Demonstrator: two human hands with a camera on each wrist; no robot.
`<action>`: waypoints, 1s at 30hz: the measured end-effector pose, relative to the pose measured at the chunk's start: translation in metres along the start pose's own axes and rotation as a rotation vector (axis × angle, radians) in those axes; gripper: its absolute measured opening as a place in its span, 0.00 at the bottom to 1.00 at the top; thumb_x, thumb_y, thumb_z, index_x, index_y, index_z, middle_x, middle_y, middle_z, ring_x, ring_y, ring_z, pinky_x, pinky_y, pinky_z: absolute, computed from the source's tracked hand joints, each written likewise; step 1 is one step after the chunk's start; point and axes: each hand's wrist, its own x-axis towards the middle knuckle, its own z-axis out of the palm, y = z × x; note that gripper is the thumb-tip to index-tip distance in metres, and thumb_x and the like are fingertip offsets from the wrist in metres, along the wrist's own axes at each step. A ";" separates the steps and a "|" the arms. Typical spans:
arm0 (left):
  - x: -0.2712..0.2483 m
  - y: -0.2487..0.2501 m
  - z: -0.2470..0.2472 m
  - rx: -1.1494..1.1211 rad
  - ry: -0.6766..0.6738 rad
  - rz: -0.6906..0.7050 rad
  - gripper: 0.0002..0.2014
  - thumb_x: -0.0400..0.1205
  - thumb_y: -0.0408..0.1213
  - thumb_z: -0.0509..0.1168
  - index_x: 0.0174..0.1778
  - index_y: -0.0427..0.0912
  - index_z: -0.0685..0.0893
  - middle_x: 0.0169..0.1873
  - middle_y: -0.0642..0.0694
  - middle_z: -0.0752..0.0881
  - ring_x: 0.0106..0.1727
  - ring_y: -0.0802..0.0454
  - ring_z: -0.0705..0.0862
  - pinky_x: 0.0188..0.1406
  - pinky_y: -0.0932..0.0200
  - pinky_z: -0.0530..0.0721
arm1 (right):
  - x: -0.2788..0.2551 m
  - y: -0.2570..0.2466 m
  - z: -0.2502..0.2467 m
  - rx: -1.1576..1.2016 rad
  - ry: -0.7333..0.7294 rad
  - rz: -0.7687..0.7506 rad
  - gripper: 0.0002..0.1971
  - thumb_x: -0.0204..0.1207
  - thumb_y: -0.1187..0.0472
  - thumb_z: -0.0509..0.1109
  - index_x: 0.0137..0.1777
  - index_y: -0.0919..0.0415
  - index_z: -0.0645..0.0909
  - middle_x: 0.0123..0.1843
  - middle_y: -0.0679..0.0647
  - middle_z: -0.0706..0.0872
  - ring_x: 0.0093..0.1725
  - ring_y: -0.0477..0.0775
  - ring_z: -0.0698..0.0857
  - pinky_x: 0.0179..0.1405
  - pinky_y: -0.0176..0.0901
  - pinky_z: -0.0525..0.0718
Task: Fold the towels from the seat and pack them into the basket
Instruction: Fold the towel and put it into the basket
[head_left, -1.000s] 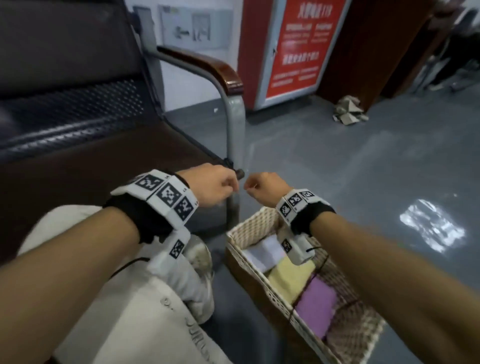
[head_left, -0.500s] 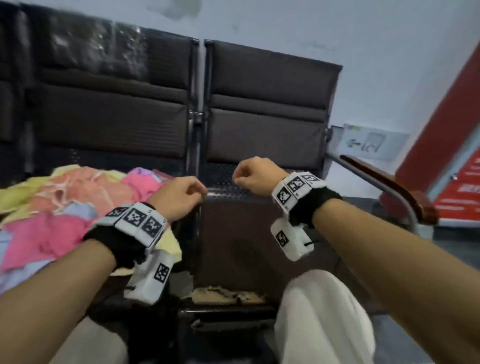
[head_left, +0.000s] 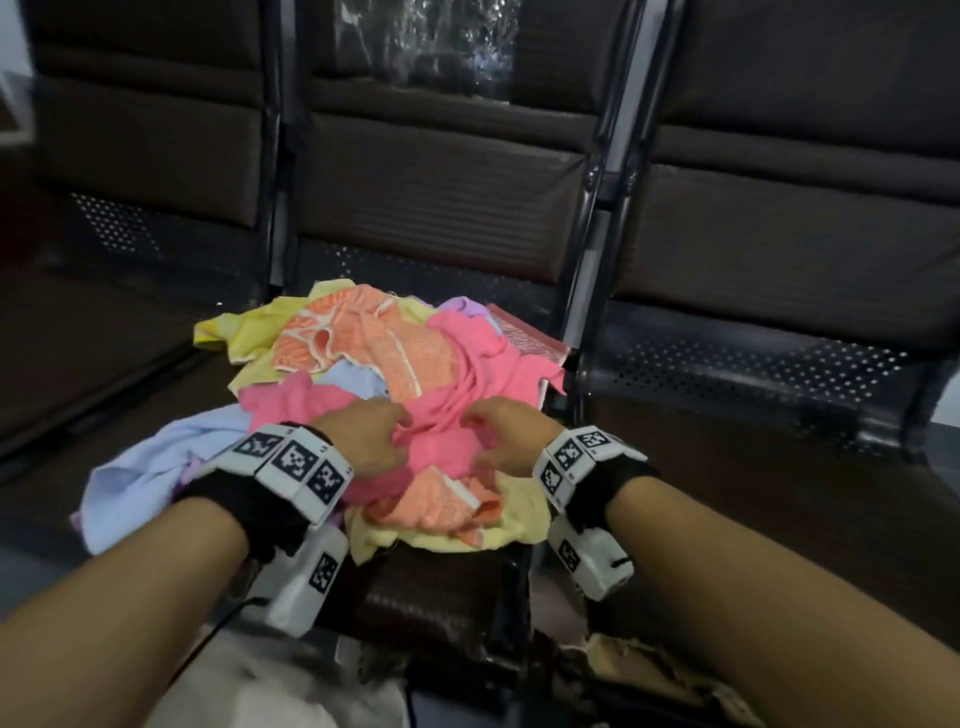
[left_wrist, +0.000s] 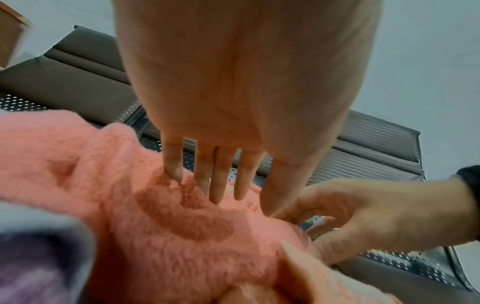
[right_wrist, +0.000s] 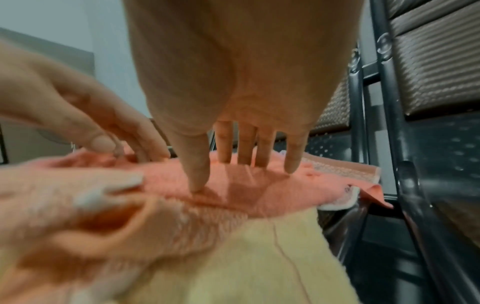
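A heap of crumpled towels lies on the middle brown seat (head_left: 431, 613). A pink towel (head_left: 441, 447) is on top, with an orange towel (head_left: 441, 504) and a yellow towel (head_left: 519, 519) in front of it and a light blue towel (head_left: 140, 478) to the left. My left hand (head_left: 400, 431) and right hand (head_left: 478, 436) rest on the pink towel, close together. In the left wrist view the left hand (left_wrist: 241, 205) has straight fingers with the tips touching the pink towel (left_wrist: 155, 226). The right hand (right_wrist: 228, 176) presses its thumb and straight fingers into the pink towel (right_wrist: 259, 195). The basket is out of view.
Dark bench seats flank the pile, with the right seat (head_left: 727, 467) bare. A metal frame post (head_left: 587, 291) stands just right of the towels. A clear plastic bag (head_left: 431, 47) sits against the backrest. Torn cardboard (head_left: 649, 670) lies low at the right.
The view swung left from the basket on the floor to the towel pile. Both hands, fists in the air before, opened and came down onto the pink towel.
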 end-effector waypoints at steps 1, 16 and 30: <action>0.001 0.000 0.000 0.012 -0.031 -0.009 0.24 0.81 0.43 0.61 0.74 0.45 0.70 0.66 0.43 0.79 0.63 0.46 0.80 0.63 0.49 0.79 | 0.004 0.001 0.007 -0.044 -0.009 -0.004 0.23 0.72 0.61 0.74 0.67 0.58 0.77 0.64 0.55 0.80 0.63 0.55 0.78 0.66 0.47 0.75; -0.001 0.083 -0.014 -0.052 0.223 0.255 0.16 0.78 0.56 0.65 0.34 0.51 0.71 0.32 0.54 0.76 0.33 0.57 0.74 0.33 0.63 0.68 | -0.102 0.038 -0.082 0.182 0.475 -0.021 0.05 0.79 0.52 0.67 0.46 0.51 0.76 0.40 0.48 0.84 0.42 0.50 0.81 0.41 0.40 0.71; 0.017 0.212 -0.011 -0.504 0.264 0.574 0.12 0.82 0.41 0.64 0.40 0.35 0.79 0.34 0.43 0.81 0.38 0.54 0.77 0.46 0.54 0.78 | -0.213 0.140 -0.105 0.478 0.816 0.065 0.08 0.73 0.57 0.75 0.48 0.58 0.83 0.43 0.49 0.86 0.38 0.31 0.80 0.45 0.26 0.77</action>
